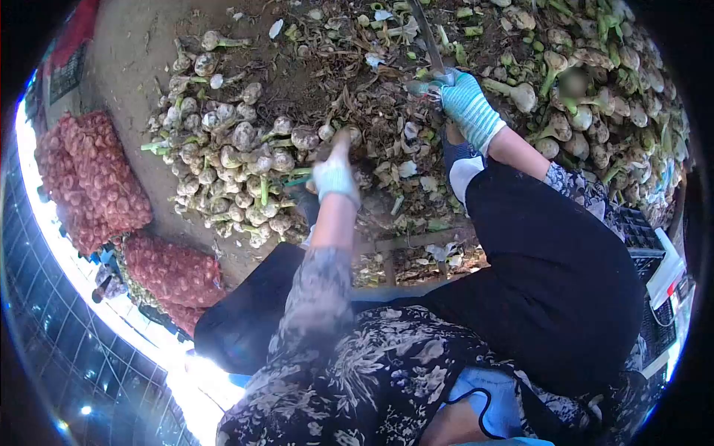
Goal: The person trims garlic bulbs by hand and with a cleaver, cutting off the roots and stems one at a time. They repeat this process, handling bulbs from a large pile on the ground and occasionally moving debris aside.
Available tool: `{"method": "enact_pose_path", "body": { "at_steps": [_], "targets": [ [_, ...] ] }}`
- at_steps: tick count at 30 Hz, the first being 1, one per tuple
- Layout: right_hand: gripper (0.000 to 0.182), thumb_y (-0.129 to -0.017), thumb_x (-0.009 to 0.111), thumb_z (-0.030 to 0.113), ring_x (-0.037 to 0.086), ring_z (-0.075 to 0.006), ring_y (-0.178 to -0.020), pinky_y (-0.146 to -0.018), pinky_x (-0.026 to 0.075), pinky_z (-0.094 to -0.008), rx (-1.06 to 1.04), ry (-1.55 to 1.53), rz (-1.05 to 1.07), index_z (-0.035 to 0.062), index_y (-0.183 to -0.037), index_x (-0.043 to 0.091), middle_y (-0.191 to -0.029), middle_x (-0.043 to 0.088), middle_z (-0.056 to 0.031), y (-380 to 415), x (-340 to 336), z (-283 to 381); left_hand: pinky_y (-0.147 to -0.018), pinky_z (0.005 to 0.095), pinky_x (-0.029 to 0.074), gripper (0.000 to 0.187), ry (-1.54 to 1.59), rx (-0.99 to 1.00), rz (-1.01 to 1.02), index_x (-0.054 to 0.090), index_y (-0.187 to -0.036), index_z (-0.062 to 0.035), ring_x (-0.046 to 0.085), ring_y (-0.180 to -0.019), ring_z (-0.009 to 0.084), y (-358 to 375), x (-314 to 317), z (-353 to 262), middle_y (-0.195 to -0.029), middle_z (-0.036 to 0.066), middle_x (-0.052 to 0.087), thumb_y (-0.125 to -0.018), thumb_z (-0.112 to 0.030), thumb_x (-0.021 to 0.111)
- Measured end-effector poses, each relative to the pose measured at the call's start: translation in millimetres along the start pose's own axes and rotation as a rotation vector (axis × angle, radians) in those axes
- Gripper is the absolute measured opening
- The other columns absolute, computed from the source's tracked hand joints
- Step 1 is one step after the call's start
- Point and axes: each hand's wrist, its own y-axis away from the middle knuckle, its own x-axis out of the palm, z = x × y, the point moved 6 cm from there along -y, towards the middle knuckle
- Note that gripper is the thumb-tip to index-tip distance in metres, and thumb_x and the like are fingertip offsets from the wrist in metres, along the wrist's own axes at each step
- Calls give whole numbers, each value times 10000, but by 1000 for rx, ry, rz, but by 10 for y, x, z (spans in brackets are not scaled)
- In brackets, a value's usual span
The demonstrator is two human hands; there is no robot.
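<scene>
My right hand (pixel 468 104), in a teal-and-white striped glove, is closed around the near end of a long, narrow, slightly curved knife (pixel 427 36). The blade points away from me past the top of the view. My left hand (pixel 336 171), in a pale glove, is smeared by motion, so its fingers cannot be read. It is over the right edge of a heap of trimmed garlic bulbs (pixel 238 160), close to a bulb (pixel 355 137). Whether it touches or holds that bulb cannot be told. Untrimmed garlic with stems (pixel 576 123) is piled beyond my right hand.
Dry leaves and cut stem scraps (pixel 372 97) cover the ground between my hands. Red mesh sacks full of garlic (pixel 93 178) stand at the left. Black plastic crates (pixel 643 241) are at the right beside my knee. Another person (pixel 109 286) is at the far left.
</scene>
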Motion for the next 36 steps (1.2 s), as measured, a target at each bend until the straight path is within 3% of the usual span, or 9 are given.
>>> {"method": "enact_pose_path", "body": {
  "at_steps": [6, 10, 14, 17, 19, 20, 26, 30, 36],
  "targets": [
    [251, -724, 716, 184, 440, -61, -607, -545, 376, -223, -28, -47, -22, 19, -853, 578, -706, 541, 26, 27, -105, -78, -924, 341, 395, 811, -116, -203, -358, 348, -1244, 38, 509, -1056, 256, 164, 513, -18, -1193, 170, 493, -615, -241, 777],
    [295, -719, 715, 174, 484, -84, -640, -590, 418, -241, -48, -162, -11, -6, -908, 578, -743, 585, -24, 32, -220, 27, -924, 326, 396, 899, -524, 346, -180, 334, -1250, 42, 515, -1032, 289, 356, 482, -400, -1157, 207, 502, -529, -213, 808],
    [252, -716, 704, 142, 561, -107, -692, -622, 476, -271, -238, -234, 181, -13, -871, 580, -762, 620, -65, 139, -308, 267, -797, 339, 468, 688, 243, 823, 351, 397, -1118, 38, 549, -854, 218, 156, 696, -621, -1015, 160, 534, -513, -36, 717],
    [298, -657, 731, 236, 618, -205, -625, -594, 502, -324, -345, 275, 258, 39, -818, 576, -681, 618, -77, 441, -293, 661, -809, 333, 470, 691, 921, -57, 920, 362, -1104, -23, 542, -922, 215, 442, 956, -819, -1053, 123, 523, -531, -20, 747],
    [327, -640, 710, 316, 612, -289, -648, -587, 493, -356, -675, 593, 278, 71, -815, 581, -682, 609, -115, 563, -199, 842, -857, 352, 463, 784, -84, 1060, 725, 274, -1205, -91, 526, -998, 220, 371, 947, -897, -1130, 111, 489, -589, -81, 759],
    [316, -642, 671, 336, 588, -335, -668, -592, 479, -382, -677, 691, 296, 85, -811, 583, -696, 600, -144, 601, -159, 888, -868, 358, 461, 800, -148, 1214, 775, 254, -1223, -104, 522, -1011, 218, 397, 915, -808, -1143, 113, 481, -602, -95, 758],
    [243, -650, 635, 268, 599, -321, -651, -625, 473, -398, -622, 911, 377, 87, -804, 587, -670, 602, -138, 632, -39, 903, -863, 364, 471, 842, 274, 527, 1132, 244, -1246, -63, 537, -1004, 213, 593, 862, -685, -1133, 121, 499, -606, -146, 784],
    [257, -640, 638, 266, 603, -318, -665, -636, 478, -392, -581, 905, 460, 87, -821, 601, -690, 609, -144, 676, -9, 927, -848, 341, 475, 806, -28, 896, 949, 266, -1234, -21, 560, -950, 200, 551, 768, -730, -1077, 114, 535, -627, -177, 773],
    [284, -562, 692, 231, 580, -334, -687, -632, 464, -389, -550, 863, 454, 85, -785, 593, -691, 588, -143, 684, -7, 879, -829, 318, 473, 771, 131, 699, 1003, 296, -1214, 5, 572, -919, 188, 720, 734, -815, -1037, 104, 556, -631, -171, 768]
  ]
}}
